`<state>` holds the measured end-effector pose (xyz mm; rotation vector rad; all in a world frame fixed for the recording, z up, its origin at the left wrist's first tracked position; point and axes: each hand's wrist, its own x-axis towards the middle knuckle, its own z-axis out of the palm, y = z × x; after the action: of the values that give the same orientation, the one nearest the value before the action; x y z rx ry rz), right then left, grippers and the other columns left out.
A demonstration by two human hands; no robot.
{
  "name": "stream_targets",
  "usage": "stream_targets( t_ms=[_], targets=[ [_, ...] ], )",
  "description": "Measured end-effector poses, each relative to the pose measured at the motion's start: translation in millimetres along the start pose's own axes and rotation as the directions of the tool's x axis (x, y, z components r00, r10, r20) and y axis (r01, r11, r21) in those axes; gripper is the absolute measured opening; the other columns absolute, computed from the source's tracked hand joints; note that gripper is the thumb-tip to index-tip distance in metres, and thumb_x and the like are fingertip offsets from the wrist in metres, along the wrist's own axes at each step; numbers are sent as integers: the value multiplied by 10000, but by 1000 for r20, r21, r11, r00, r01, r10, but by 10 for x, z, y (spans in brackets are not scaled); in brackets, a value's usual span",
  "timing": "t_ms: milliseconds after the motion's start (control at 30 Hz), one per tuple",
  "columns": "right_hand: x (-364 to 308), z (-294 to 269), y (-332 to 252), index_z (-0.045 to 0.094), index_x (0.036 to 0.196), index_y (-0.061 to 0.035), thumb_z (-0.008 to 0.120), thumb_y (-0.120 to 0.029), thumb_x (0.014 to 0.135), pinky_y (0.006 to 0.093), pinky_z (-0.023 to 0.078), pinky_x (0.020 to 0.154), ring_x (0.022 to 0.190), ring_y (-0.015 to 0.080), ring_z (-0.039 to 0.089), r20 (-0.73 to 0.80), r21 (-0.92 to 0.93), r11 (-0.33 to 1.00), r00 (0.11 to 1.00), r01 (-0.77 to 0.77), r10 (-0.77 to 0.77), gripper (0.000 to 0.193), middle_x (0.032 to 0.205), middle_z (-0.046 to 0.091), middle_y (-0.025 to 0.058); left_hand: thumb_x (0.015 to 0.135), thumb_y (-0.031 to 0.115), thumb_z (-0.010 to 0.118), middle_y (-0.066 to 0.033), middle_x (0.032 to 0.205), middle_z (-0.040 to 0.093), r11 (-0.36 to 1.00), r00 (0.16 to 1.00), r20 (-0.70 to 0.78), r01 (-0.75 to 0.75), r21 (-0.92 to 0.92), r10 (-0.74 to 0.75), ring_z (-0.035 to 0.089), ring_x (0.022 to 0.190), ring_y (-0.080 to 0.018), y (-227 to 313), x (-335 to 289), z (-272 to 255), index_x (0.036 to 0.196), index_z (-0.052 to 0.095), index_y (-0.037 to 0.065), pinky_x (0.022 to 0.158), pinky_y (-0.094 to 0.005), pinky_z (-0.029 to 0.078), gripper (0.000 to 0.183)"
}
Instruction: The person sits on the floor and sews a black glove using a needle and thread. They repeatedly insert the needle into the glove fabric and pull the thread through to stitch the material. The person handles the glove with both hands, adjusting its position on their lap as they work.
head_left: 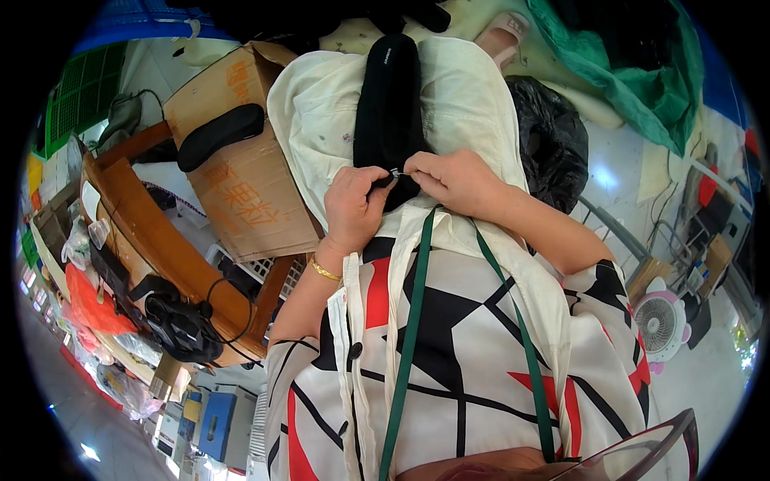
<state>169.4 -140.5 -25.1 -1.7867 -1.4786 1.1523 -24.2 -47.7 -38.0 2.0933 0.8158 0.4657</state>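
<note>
Probably fine fingerwork is in hand: left hand (354,207) and right hand (459,183) pinch a shiny bit (395,172) (too small to identify) at the six-o'clock end of the black piece (389,104), on white cloth (469,100); the next move likely calls for steadiness.

Bright, fairly even light leaves glare on the floor (603,175), and edges bend toward black corners.

L fingers (369,175) pinch blk pc. (389,104), R fingers (422,165) on sm. silvery bit (395,172), over wht cloth (469,100).
</note>
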Motion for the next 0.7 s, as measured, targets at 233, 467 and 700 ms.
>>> stream_targets(
  t_ms=[233, 467, 700],
  targets=[
    [1, 11, 7, 652, 1004, -123, 580, -195, 894, 470, 505, 612, 685, 375, 643, 37, -23, 999, 999, -25, 26, 150, 736, 666, 153, 713, -33, 730, -79, 825, 675, 999, 999, -41, -26, -24, 25, 604, 724, -284, -20, -15, 23, 891, 647, 63, 642, -367, 484, 219],
    [5, 7, 24, 662, 1018, -100, 598, -165, 878, 417, 521, 618, 681, 340, 660, 47, -35, 999, 999, -5, 7, 167, 763, 682, 124, 710, -40, 727, -77, 830, 678, 998, 997, -58, -54, -38, 52, 608, 726, -280, -40, -14, 39, 898, 644, 66, 643, -363, 487, 231],
    [10, 118, 19, 597, 1002, -90, 601, -175, 900, 435, 507, 580, 642, 347, 644, 53, -139, 990, 998, -12, 20, 133, 724, 664, 126, 699, -51, 728, -88, 830, 686, 996, 994, -85, -74, -53, 69, 620, 714, -281, -58, -28, 54, 893, 644, 59, 641, -362, 494, 238]
  ],
)
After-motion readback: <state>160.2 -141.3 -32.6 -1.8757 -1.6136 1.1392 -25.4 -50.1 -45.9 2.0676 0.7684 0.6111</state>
